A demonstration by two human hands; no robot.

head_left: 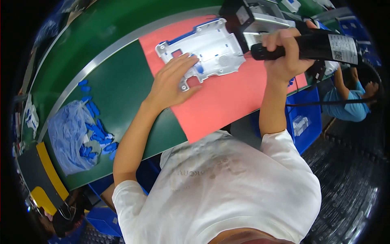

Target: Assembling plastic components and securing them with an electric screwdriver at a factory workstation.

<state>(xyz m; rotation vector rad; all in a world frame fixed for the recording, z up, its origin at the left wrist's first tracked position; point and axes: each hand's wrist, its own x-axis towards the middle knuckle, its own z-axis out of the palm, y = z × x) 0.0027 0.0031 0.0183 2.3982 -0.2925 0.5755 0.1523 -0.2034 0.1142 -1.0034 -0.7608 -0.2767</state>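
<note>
A silver-white plastic housing (213, 51) with blue edging and cut-outs lies on a red mat (227, 99). My left hand (172, 77) holds the housing at its near left corner. The fingers reach over its surface and the thumb lies along the near edge. Raised to the right of it, my right hand (284, 53) is wrapped round a black electric screwdriver (321, 46). The tool lies nearly level in view, its narrow nose pointing left towards the housing's right edge. Whether the tip touches the housing I cannot tell.
A black and metal device (243, 26) stands behind the mat. At the left, a clear plastic bag (71, 136) lies beside several small blue parts (97, 130). A blue bin (304, 122) sits below the bench's right edge, near a co-worker in a light-blue top (349, 101).
</note>
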